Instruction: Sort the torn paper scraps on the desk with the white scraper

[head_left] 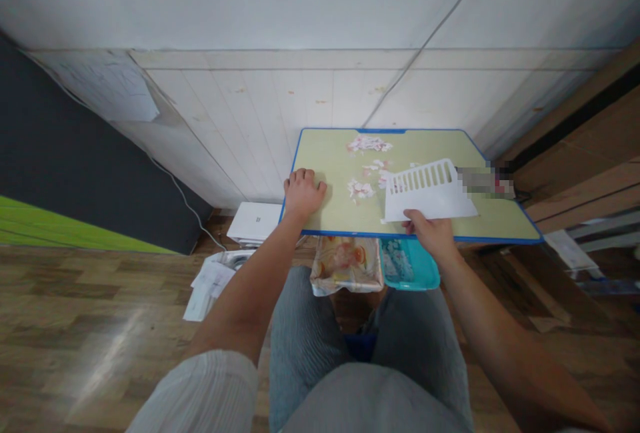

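My right hand (429,231) pinches the lower edge of a white slotted sheet (430,203), thumb on top. A row of oval cut-outs runs along the sheet's far side. It lies over the right half of a small pale-green table (330,213) with a blue rim. My left hand (304,194) rests on the table's left end, fingers apart and holding nothing. Between the hands are small heaps of pinkish-white scraps: one pile (370,144) at the back, another pile (361,189) nearer, and loose bits (376,166) partly hidden by the sheet.
Below the table's front edge sit a lined box (345,283) and a turquoise basket (420,276) with pale pieces inside. A blurred object (483,181) lies at the table's right end. A white box (255,221) and papers (213,279) are on the floor at left. The wall (260,99) stands behind.
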Tool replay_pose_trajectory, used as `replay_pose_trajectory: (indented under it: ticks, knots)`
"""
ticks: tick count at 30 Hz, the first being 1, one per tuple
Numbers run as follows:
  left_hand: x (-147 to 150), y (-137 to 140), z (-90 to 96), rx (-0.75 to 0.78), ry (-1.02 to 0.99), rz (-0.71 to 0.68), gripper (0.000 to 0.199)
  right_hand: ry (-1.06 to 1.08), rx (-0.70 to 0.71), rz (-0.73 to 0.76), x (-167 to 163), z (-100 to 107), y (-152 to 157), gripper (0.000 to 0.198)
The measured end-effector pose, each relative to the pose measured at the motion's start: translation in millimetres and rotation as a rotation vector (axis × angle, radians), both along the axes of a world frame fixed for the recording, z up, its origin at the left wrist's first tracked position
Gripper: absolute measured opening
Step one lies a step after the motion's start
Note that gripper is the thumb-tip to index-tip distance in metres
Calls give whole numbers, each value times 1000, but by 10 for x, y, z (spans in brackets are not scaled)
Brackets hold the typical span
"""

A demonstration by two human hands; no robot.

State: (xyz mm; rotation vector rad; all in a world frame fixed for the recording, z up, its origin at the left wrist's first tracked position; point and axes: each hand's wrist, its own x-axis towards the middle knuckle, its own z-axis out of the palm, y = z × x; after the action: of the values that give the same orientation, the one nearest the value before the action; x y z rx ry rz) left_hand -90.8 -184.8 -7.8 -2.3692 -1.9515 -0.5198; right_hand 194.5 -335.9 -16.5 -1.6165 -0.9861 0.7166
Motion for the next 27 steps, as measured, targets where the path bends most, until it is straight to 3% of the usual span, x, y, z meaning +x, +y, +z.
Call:
replay_pose_trajectory:
  ticks: [14,27]
  knots:
    - [11,-13,12,-18,-21,-2,50,-73,-25,3,105,86,-188,24]
    - [12,0,23,-23,-22,-4,51,-68,-50,23,273,10,-228,29]
